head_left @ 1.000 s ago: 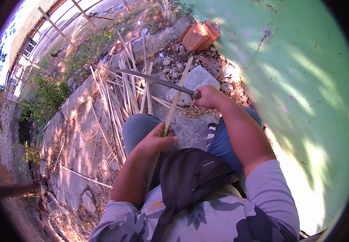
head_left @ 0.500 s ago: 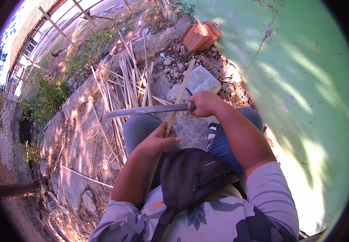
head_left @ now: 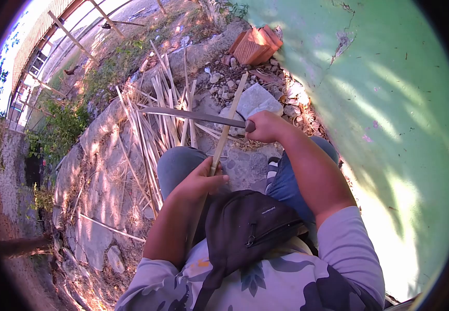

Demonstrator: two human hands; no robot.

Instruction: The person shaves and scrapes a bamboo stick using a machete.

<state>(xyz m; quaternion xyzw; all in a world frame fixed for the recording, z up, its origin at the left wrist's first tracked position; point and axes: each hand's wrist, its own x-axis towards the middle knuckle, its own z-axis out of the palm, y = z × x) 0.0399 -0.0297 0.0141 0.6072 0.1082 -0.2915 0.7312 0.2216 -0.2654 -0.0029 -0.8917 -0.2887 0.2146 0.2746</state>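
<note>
My left hand (head_left: 202, 180) is closed round the lower part of a pale bamboo strip (head_left: 230, 120), which points up and away from my lap. In my right hand (head_left: 265, 127) is the dark handle of a machete (head_left: 196, 115). Its long blade reaches to the left and crosses the strip about midway along the visible length; whether it touches the strip, I cannot tell. Past my left knee, a loose pile of similar strips (head_left: 140, 124) lies on the stony ground.
A whitish stone block (head_left: 259, 101) sits beyond my hands, with stacked orange roof tiles (head_left: 256, 45) farther off. A green wall (head_left: 385, 119) rises along my right side. A black bag (head_left: 250, 228) rests against my front, and a thin stick (head_left: 111, 228) lies at left.
My right hand has moved slightly away from me and to the right, carrying the machete farther up the strip. My left hand and the strip stay almost where they were.
</note>
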